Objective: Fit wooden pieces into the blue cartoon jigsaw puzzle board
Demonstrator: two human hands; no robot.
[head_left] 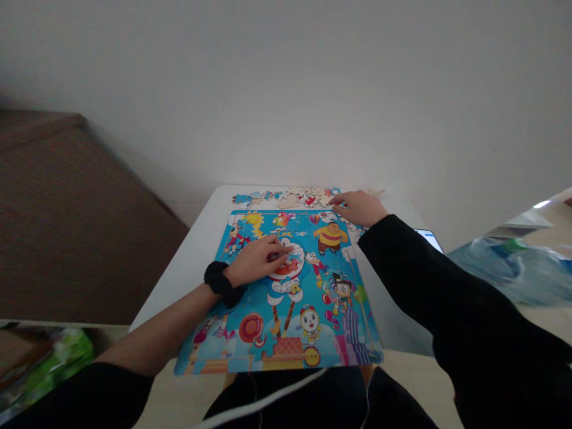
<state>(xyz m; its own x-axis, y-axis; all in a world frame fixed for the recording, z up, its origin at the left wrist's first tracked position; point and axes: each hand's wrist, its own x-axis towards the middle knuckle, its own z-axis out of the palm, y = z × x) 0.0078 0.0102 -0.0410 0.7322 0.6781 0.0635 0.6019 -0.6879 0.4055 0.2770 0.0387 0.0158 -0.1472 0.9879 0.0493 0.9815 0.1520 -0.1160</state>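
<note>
A colourful cartoon jigsaw puzzle board (250, 298) with a blue background lies flat on a small white table. My left hand (259, 260) rests over its middle, on the big blue-and-white cat figure, with fingers bent together in a pinch; whatever may be between the tips is hidden. A black scrunchie (222, 283) circles that wrist. Beyond the board's far right edge, my right hand (357, 208) reaches to the heap of loose jigsaw pieces (304, 196), its fingers slightly apart. Some pieces show bare wood, others printed colours; a few lie partly under that hand.
The white table (179, 262) stands against a pale wall. At its right edge lies a phone (429, 239) with a lit screen. Brown furniture (89, 226) rises on the left, and a clear plastic bag (509, 268) is on the right. A white cable (268, 402) crosses my lap.
</note>
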